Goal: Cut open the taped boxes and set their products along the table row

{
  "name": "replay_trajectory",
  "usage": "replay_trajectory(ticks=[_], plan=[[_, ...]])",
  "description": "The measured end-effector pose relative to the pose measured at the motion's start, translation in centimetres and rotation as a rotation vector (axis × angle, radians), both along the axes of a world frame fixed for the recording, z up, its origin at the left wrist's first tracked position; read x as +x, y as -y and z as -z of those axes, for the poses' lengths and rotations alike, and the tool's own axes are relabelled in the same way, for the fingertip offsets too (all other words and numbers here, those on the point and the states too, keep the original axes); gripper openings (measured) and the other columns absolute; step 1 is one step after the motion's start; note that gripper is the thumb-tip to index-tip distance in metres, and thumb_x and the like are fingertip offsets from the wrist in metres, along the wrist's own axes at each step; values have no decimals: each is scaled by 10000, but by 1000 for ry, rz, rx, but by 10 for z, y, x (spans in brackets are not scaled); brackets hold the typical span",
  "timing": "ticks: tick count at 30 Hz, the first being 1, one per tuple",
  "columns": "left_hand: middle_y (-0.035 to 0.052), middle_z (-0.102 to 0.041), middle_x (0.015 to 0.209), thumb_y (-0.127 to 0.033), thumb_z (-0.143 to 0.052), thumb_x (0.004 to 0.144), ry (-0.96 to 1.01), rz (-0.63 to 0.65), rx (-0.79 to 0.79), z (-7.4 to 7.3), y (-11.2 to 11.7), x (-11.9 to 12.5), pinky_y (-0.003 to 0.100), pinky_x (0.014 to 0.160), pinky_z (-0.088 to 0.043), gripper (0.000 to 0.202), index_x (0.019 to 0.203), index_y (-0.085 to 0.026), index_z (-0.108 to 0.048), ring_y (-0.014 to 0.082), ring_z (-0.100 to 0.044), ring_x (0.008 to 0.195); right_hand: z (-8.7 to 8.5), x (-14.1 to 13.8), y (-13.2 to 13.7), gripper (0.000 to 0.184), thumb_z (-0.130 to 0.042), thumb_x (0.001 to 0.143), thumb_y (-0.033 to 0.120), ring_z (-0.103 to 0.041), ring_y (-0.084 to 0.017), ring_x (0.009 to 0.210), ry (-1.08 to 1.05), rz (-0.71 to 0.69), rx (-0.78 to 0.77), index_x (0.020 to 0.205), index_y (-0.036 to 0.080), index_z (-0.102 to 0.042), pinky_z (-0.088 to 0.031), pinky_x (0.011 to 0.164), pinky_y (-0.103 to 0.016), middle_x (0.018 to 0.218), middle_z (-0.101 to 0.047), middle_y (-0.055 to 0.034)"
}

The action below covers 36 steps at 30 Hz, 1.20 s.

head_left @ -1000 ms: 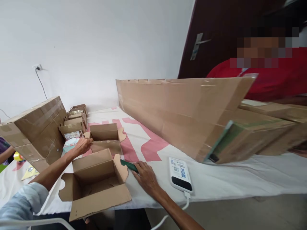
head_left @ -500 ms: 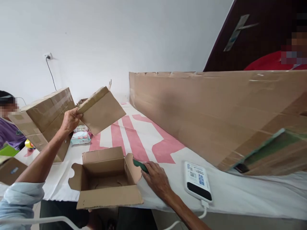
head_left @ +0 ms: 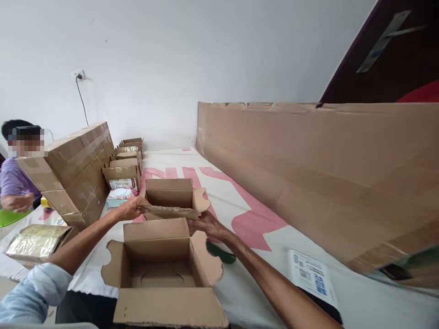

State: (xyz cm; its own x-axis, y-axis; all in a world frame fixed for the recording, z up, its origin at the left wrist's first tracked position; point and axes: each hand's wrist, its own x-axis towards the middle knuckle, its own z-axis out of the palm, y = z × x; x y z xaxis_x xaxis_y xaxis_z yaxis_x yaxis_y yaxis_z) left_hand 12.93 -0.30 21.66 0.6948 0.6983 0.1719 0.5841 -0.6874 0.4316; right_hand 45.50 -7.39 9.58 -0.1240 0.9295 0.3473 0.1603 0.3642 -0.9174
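An open cardboard box (head_left: 171, 213) is between my hands, beyond a nearer one. My left hand (head_left: 132, 208) grips its near left edge, fingers closed on the cardboard. At its near right corner is my right hand (head_left: 208, 225), closed on the lower side, with some fingers hidden under the box. Closest to me, a second open cardboard box (head_left: 169, 301) has its flaps spread outward and its inside visible, with nothing in it. Beside its right flap lies a dark green object (head_left: 221, 252), partly covered by that flap; its kind is unclear.
Taped cartons (head_left: 75, 169) form a wall at left, beside several smaller open boxes (head_left: 121, 172) and a wipes pack (head_left: 119, 197). A long cardboard panel (head_left: 291, 173) stands at right. Near me lies a white device (head_left: 310, 278). Another person (head_left: 18, 183) sits at far left.
The box from my raised left hand is now lower, upright and open behind the near box. My right hand has left the green object and taken hold of that box. The view has shifted left.
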Motion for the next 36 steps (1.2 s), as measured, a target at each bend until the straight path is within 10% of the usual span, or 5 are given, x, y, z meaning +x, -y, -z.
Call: replay_trajectory(ticks=[6,13,21,27,36], plan=[[113,-789,1217,-471,-555,995,-165,-239,-23,-15,-57,-50,351,926,-574,430,1236,-196,-782,285,-735,1107,0,5,-23,590,-882,737,582,-718,-409,1226,-36,-168,-124,1190,217,-782,-569,1095,-580,1206,-810,-134],[261,-442,1642,-436,-902,648,-436,-563,48,41,-85,-76,700,1073,-424,998,1549,-268,-506,527,-390,1497,12,11,-29,718,-874,762,564,-686,-398,1302,-53,-145,-155,1364,208,-712,-557,1123,-587,1390,-744,-146],[172,-541,1456,-233,-624,929,-510,-645,177,59,-60,-77,625,1036,-457,490,1409,-308,-560,406,-492,1369,9,5,-38,568,-874,773,483,-701,-392,1272,-31,-114,-174,1270,237,-749,-567,1116,-571,1345,-767,-121],[183,-469,1556,-179,-617,930,-528,-666,212,63,-9,-92,602,1026,-486,551,1456,-292,-501,393,-454,1413,14,-11,-47,555,-828,820,513,-704,-360,1270,-34,-122,-142,1279,218,-730,-560,1123,-545,1354,-762,-121],[149,-507,1540,-216,-837,772,-592,-606,127,50,-63,-80,658,1091,-416,751,1449,-341,-537,437,-268,1524,6,-31,-54,518,-814,803,554,-700,-362,1270,22,-82,-124,1189,214,-747,-565,1108,-549,1299,-785,-121]])
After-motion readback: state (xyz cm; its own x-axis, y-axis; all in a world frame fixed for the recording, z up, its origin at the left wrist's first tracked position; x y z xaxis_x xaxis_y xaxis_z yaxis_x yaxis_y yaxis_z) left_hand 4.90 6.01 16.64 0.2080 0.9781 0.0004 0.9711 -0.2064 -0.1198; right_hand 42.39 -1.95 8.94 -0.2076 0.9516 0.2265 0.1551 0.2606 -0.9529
